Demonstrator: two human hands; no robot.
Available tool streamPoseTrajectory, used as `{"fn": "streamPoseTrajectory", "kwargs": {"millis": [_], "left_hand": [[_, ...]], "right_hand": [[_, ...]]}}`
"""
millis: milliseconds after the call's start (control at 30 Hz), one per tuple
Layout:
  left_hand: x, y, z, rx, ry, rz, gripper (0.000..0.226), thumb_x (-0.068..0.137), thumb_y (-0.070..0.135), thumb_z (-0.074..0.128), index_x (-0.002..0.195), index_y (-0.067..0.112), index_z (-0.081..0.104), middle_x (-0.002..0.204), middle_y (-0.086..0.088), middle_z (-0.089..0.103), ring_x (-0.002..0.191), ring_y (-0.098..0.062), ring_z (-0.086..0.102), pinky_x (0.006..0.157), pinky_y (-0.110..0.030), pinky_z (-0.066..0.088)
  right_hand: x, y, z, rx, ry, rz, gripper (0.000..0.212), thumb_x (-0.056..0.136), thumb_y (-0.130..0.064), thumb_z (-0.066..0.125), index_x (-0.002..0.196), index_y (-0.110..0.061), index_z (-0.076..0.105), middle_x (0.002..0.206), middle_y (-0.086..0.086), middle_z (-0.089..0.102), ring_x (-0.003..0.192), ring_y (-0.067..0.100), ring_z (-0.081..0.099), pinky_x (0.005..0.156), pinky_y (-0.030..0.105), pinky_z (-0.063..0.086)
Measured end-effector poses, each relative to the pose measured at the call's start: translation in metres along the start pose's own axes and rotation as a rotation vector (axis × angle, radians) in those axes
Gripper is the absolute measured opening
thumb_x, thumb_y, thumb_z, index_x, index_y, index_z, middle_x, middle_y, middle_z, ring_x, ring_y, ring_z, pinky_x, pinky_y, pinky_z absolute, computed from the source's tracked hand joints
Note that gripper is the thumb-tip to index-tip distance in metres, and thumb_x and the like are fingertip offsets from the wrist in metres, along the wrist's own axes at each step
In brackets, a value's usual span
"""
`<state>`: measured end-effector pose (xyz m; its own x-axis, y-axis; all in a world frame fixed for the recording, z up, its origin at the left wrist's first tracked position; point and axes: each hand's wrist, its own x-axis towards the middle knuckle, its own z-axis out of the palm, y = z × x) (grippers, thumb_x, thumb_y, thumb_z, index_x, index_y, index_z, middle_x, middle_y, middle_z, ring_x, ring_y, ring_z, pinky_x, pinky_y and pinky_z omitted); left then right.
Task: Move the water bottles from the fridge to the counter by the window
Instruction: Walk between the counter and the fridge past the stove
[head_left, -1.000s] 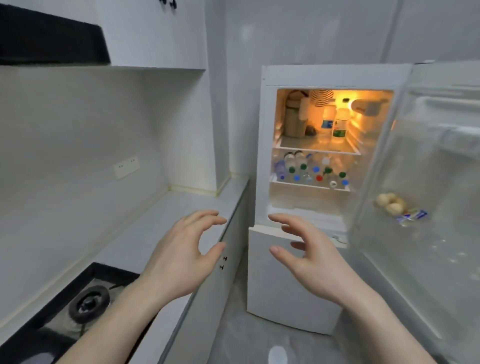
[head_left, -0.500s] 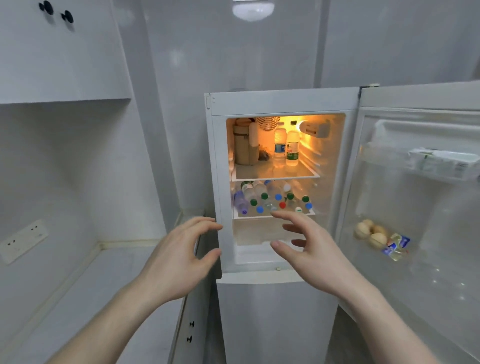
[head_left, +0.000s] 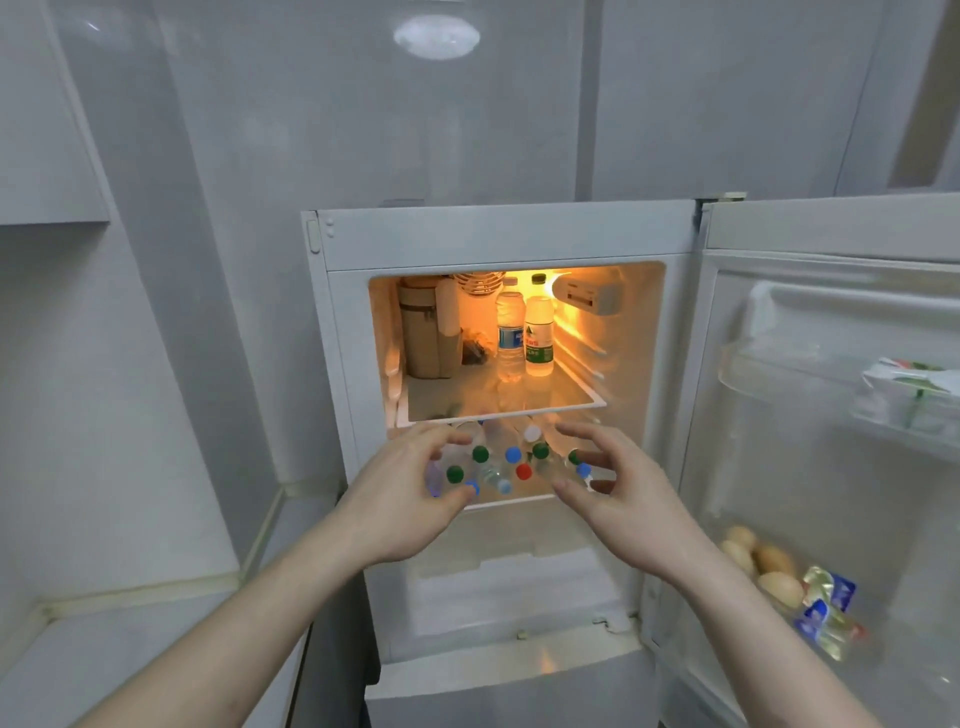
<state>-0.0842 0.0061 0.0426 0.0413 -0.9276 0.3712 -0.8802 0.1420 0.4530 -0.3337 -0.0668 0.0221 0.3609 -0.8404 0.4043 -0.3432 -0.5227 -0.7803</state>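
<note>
Both hands, the left hand (head_left: 402, 499) and right hand (head_left: 621, 499), hover spread and empty before the fridge's (head_left: 506, 236) lower shelf of lying water bottles (head_left: 511, 465).

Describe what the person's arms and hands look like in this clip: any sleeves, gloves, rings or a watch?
Both forearms are bare as far as the frame shows, with no sleeves in view. The left hand and right hand wear no gloves; no rings, watch or bracelet show. Fingernails look short and unpainted.
</note>
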Motion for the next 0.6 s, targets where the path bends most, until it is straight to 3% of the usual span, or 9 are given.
{"fn": "streamPoseTrajectory", "kwargs": {"millis": [67, 234, 400, 601], "left_hand": [[0.034, -0.01, 0.01, -0.031, 0.009, -0.014, 0.048, 0.086, 0.039, 0.074, 0.132, 0.038, 0.057, 0.128, 0.021, 0.054, 0.112, -0.002, 0.056, 0.097, -0.028, 0.05], [0.126, -0.029, 0.035, -0.119, 0.041, -0.083, 0.049, 0.088, 0.035, 0.074, 0.134, 0.033, 0.057, 0.127, 0.013, 0.056, 0.108, -0.004, 0.058, 0.093, -0.03, 0.053], [0.21, -0.048, 0.066, -0.13, 0.054, -0.136, 0.056, 0.089, 0.032, 0.074, 0.14, 0.03, 0.052, 0.134, 0.009, 0.054, 0.101, -0.005, 0.059, 0.077, -0.015, 0.044], [0.297, -0.066, 0.091, -0.143, 0.015, -0.23, 0.072, 0.088, 0.032, 0.075, 0.15, 0.022, 0.041, 0.146, 0.0, 0.05, 0.118, -0.019, 0.058, 0.1, -0.034, 0.05]], "right_hand": [[0.035, 0.017, 0.005, 0.016, 0.016, 0.014, 0.052, 0.092, -0.024, 0.075, 0.138, -0.041, 0.058, 0.138, -0.02, 0.057, 0.123, 0.003, 0.058, 0.092, 0.019, 0.05], [0.119, 0.056, 0.02, 0.062, 0.055, 0.064, 0.057, 0.093, -0.025, 0.075, 0.144, -0.04, 0.052, 0.146, -0.019, 0.05, 0.13, 0.012, 0.055, 0.105, 0.039, 0.053], [0.2, 0.093, 0.029, 0.041, 0.105, 0.106, 0.065, 0.093, -0.022, 0.075, 0.149, -0.035, 0.046, 0.155, -0.011, 0.046, 0.137, 0.017, 0.051, 0.111, 0.046, 0.05], [0.266, 0.121, 0.04, 0.096, 0.159, 0.145, 0.066, 0.091, -0.019, 0.075, 0.149, -0.029, 0.045, 0.152, -0.006, 0.05, 0.141, 0.021, 0.048, 0.115, 0.05, 0.045]]}}
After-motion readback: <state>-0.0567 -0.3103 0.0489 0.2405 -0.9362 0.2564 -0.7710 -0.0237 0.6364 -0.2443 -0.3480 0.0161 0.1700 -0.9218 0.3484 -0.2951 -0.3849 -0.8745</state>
